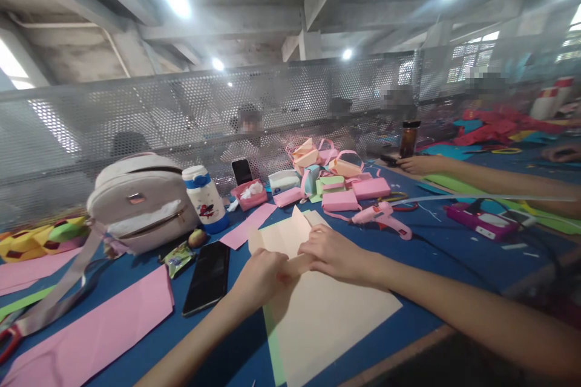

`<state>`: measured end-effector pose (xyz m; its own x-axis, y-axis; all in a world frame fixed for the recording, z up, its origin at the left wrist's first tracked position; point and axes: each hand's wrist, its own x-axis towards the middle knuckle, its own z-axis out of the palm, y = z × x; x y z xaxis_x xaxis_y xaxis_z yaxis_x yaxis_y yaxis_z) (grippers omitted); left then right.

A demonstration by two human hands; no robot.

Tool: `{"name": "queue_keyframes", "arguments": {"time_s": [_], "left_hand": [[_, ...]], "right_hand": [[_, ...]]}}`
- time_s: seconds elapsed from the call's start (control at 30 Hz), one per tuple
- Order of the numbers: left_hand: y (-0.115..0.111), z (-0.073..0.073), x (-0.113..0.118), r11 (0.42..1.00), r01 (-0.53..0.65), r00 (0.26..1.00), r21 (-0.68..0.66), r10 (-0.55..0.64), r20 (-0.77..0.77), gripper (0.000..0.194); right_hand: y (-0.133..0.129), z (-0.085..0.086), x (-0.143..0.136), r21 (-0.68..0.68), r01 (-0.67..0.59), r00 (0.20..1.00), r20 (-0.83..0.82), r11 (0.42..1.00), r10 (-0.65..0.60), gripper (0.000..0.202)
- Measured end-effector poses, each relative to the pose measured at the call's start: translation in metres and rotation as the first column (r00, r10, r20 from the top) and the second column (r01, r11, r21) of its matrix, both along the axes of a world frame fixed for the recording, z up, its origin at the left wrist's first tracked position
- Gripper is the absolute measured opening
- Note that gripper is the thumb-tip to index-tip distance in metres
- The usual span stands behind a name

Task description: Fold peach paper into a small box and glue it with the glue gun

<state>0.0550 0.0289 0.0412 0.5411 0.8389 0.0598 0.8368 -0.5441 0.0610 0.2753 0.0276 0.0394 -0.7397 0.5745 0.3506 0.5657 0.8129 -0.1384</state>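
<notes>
A folded piece of cream paper (298,265) is held between my two hands. My left hand (263,278) is closed on its near left end, fingers curled. On its right side, my right hand (333,254) pinches the same piece with bent fingers. Below lies a large cream paper sheet (333,320), with the edge of a green sheet (275,347) showing under it. A raised paper flap (300,224) stands just beyond my fingers. The pink glue gun (382,217) rests on the table to the right of my right hand.
Pink paper boxes (340,201) and a heap of small paper baskets (308,154) stand ahead. To the left are a black phone (207,278), a white bottle (204,199), a backpack (140,202) and pink paper (100,329). Another person's hand (422,164) reaches in from the right.
</notes>
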Motion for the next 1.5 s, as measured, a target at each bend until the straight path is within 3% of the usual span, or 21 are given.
{"name": "queue_keyframes", "arguments": {"time_s": [0.27, 0.47, 0.9, 1.13, 1.5], "left_hand": [[0.004, 0.002, -0.002, 0.997, -0.009, 0.999, -0.078, 0.012, 0.039, 0.019], [0.004, 0.014, -0.005, 0.983, 0.002, 0.999, -0.184, 0.007, 0.053, 0.009], [-0.001, 0.023, -0.005, 0.963, 0.018, 0.988, -0.269, 0.023, 0.151, 0.013], [0.001, 0.028, -0.01, 0.92, 0.109, 0.972, -0.376, -0.02, 0.233, 0.012], [0.001, 0.026, -0.016, 0.925, 0.079, 0.966, -0.373, 0.021, 0.257, 0.009]], "right_hand": [[-0.002, 0.002, 0.0, -0.042, -0.001, 1.0, 0.002, 0.999, 0.001, 0.006], [-0.003, 0.0, 0.004, -0.02, 0.004, 1.0, 0.001, 1.0, -0.004, 0.009], [0.002, -0.003, 0.004, -0.049, 0.024, 1.0, -0.008, 0.999, -0.024, 0.004], [0.002, -0.002, 0.005, -0.05, 0.034, 0.999, -0.014, 0.998, -0.035, 0.004], [0.003, 0.001, 0.007, -0.123, 0.072, 0.996, -0.042, 0.99, -0.077, 0.002]]}}
